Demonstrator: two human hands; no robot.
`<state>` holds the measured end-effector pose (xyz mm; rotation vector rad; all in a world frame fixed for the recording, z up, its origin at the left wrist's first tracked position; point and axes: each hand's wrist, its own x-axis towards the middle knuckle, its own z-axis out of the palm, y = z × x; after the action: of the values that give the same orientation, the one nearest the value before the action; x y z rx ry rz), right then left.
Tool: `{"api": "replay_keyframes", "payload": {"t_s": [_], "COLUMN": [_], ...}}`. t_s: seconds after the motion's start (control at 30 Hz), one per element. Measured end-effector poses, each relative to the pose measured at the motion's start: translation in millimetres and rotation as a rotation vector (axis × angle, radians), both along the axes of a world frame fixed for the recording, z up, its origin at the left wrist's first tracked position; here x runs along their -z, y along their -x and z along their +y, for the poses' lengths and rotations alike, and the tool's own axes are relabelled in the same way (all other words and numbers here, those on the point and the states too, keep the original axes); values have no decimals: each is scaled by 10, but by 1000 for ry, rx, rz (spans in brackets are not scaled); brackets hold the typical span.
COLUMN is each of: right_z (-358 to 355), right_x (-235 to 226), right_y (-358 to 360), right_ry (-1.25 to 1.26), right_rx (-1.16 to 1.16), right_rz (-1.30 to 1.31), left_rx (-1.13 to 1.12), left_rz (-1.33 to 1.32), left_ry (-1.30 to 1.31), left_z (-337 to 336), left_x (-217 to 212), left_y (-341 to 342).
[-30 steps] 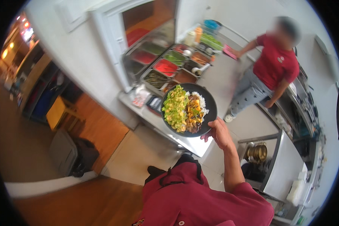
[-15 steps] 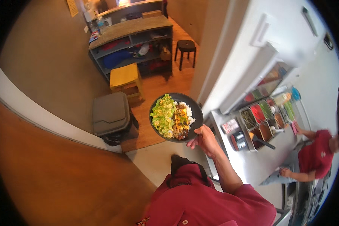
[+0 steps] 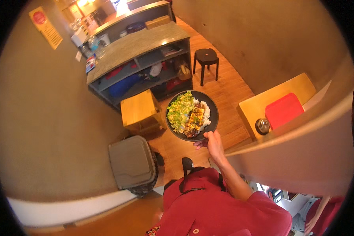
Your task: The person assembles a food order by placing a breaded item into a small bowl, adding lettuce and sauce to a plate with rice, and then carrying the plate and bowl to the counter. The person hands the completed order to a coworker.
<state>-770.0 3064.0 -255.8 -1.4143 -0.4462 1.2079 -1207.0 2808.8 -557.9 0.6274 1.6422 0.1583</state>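
Observation:
My right hand [image 3: 213,143] grips the near rim of a round black plate [image 3: 214,106], thumb on top and fingers beneath, holding it out in front of me. Chopped green salad [image 3: 179,112] fills the plate's left side. White rice [image 3: 207,118] lies along the right. Between them is a brown, saucy portion with yellow pieces [image 3: 196,118] and green bits on top. A small blurred patch of skin beside my red shirt, low in the picture, seems to be part of my left hand [image 3: 158,215]; its fingers cannot be made out.
A lidded grey bin [image 3: 133,162] and a yellow wooden stool [image 3: 139,110] stand left. Ahead are a shelved counter [image 3: 141,41] and a black stool [image 3: 206,57]. Right, a wooden ledge [image 3: 249,108] bears a red tray [image 3: 284,110] and a bell [image 3: 262,126]. A co-worker's arm [image 3: 316,216] shows lower right.
I have moved forward past the doorway, the plate still in my right hand. The bin and counter appear nearer, the ledge has come into view, and the kitchen worktop is mostly hidden.

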Motion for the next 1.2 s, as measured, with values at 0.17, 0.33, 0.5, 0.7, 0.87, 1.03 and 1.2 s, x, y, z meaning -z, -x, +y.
{"api": "replay_keyframes", "payload": {"t_s": [0.17,0.33,0.5,0.7,0.87,1.03,1.2], "right_z": [515,989,1496,2178,2935,3586,4149], "right_x": [302,760,1187,1419,1270,1003,880], "right_y": [-485,-926,-1857,-2840,-3110,-3884,-5146], "right_ry": [-105,-83,-197,-273,-220,-188,-200], "right_rx": [74,226,327,462,498,546,497], "right_rz": [-27,-20,-4,36,149,168,124], "left_rx": [281,402,415,724,830,674,664], "left_rz": [32,35,-110,114,-201,-573,-896], "left_ry": [-301,-331,-115,-612,-994,-1160,-1436], "left_z": [2417,4166,5135,6741,8089,8905,9328], "left_x": [682,1181,1975,1799,-289,-2613,-4129], "left_y": [-448,-1028,-1553,-2792,-4463,-6290,-7718]}}
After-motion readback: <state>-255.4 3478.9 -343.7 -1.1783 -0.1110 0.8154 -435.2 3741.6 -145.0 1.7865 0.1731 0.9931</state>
